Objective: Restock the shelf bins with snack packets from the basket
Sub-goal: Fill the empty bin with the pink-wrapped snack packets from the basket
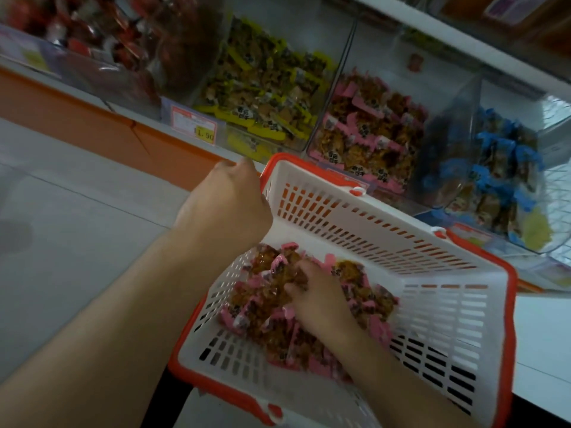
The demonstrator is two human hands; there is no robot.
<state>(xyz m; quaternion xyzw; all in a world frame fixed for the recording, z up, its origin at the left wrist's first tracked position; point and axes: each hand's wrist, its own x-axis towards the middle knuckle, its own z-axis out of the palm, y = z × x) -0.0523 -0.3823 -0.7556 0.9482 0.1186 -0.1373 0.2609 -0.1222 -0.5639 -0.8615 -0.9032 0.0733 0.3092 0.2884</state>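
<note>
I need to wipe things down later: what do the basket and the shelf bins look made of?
Basket: moulded plastic, matte white with an orange rim, judging by its slotted walls. Shelf bins: clear, glossy rigid plastic, probably acrylic; the packets show through the walls.

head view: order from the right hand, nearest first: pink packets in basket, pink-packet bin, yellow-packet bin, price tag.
From the right hand:
1. Pink packets in basket, under the fingers.
2. Pink-packet bin, on the shelf straight past the basket.
3. Yellow-packet bin, up and left.
4. Price tag, left of the yellow bin; close to 3, so don't rely on that order.
</note>
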